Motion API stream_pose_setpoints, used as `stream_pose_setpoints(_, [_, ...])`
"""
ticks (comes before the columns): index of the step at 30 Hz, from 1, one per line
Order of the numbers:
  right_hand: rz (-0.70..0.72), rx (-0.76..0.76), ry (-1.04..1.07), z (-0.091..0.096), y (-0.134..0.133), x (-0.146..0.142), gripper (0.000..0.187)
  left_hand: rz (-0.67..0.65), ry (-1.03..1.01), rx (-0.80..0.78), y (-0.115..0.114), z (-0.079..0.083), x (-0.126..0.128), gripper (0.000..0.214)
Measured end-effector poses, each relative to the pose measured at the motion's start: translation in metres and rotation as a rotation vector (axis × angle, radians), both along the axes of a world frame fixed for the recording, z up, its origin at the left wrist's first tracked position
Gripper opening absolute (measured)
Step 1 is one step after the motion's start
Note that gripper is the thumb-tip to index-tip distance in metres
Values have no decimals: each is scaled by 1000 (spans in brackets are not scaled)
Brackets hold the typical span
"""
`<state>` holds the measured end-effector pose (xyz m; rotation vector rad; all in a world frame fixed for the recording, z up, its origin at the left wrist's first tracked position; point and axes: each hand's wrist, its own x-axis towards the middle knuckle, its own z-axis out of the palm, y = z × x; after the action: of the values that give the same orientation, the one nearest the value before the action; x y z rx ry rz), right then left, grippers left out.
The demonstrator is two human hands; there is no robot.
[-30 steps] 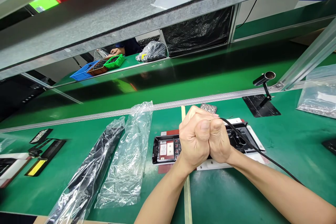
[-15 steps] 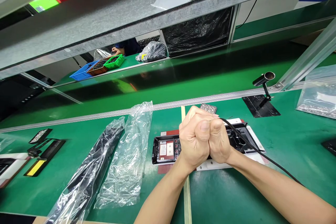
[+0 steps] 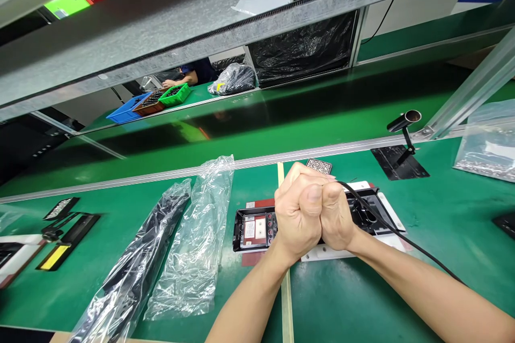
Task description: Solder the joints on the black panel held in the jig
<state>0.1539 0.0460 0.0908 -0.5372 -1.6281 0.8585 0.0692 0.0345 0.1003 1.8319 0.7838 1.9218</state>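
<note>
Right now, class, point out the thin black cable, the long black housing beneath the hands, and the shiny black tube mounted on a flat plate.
Thin black cable [image 3: 402, 235]: head view, middle stretch.
Long black housing [image 3: 238, 231]: head view, left end wall.
Shiny black tube [image 3: 397, 122]: head view, barrel's side.

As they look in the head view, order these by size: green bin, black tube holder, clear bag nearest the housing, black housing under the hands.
1. Clear bag and black housing, unsure: the hands hide part of the housing
2. Black tube holder
3. Green bin, farther from the camera
</note>
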Motion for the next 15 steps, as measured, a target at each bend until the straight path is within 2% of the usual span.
stream_pose_setpoints(15, [-20,34,-21,-2,0,0,65,10,19,-12,-1,0,-1,36])
